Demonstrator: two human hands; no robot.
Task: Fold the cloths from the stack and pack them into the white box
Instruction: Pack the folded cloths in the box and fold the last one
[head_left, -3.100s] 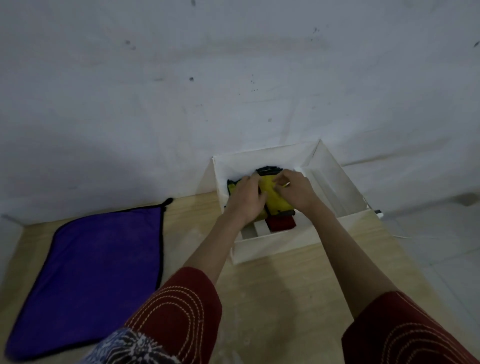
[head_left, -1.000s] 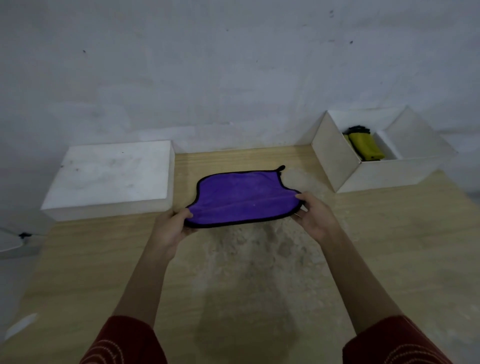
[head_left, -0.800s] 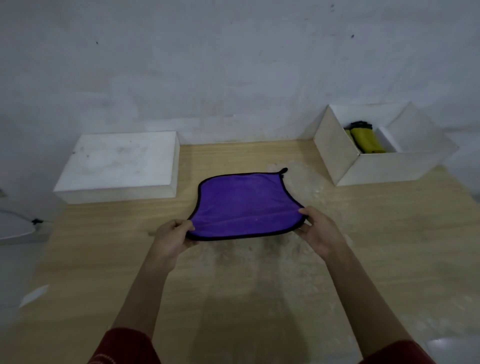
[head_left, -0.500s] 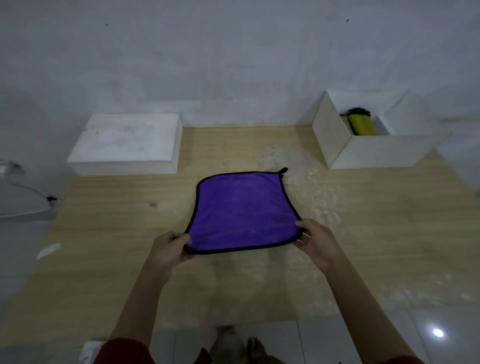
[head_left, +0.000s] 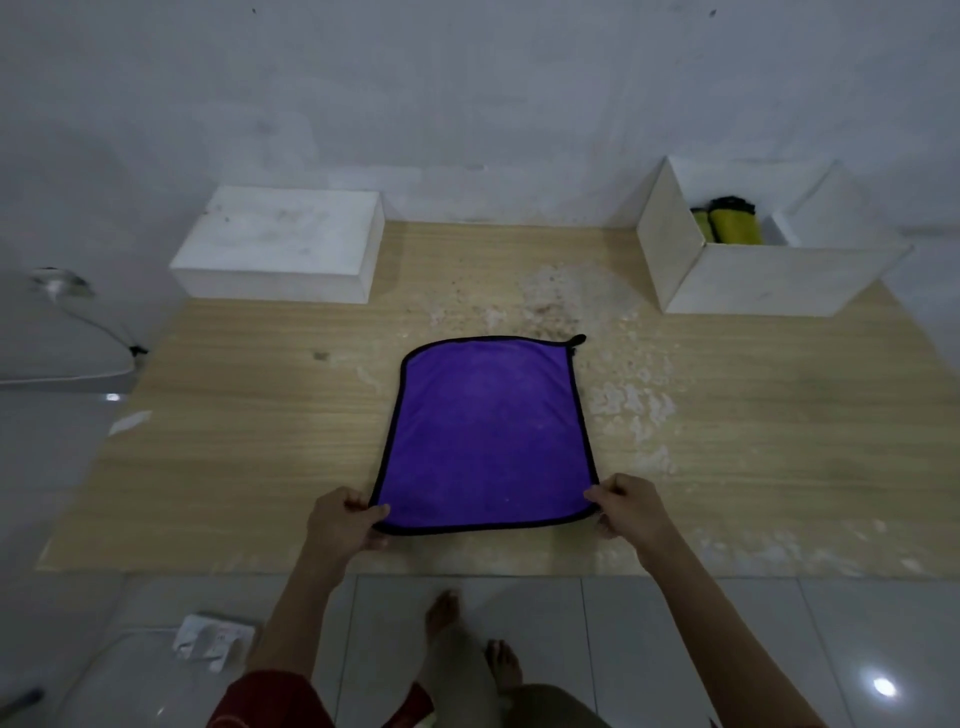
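A purple cloth (head_left: 485, 436) with black trim lies spread flat on the wooden table (head_left: 234, 415), a small black loop at its far right corner. My left hand (head_left: 343, 522) pinches its near left corner. My right hand (head_left: 628, 512) pinches its near right corner. The open white box (head_left: 753, 280) stands at the table's far right by the wall, with a folded yellow cloth (head_left: 730, 226) upright inside it.
A closed white block (head_left: 280, 252) sits at the far left of the table. Worn pale patches mark the wood right of the cloth. My bare feet (head_left: 467, 644) stand on the tiled floor below the table's near edge, a crumpled paper (head_left: 210, 634) beside them.
Earlier both hands were pressing the yellow cloth into the box. Since then they have taken the purple cloth by its near corners, drawn it toward me and laid it flat.
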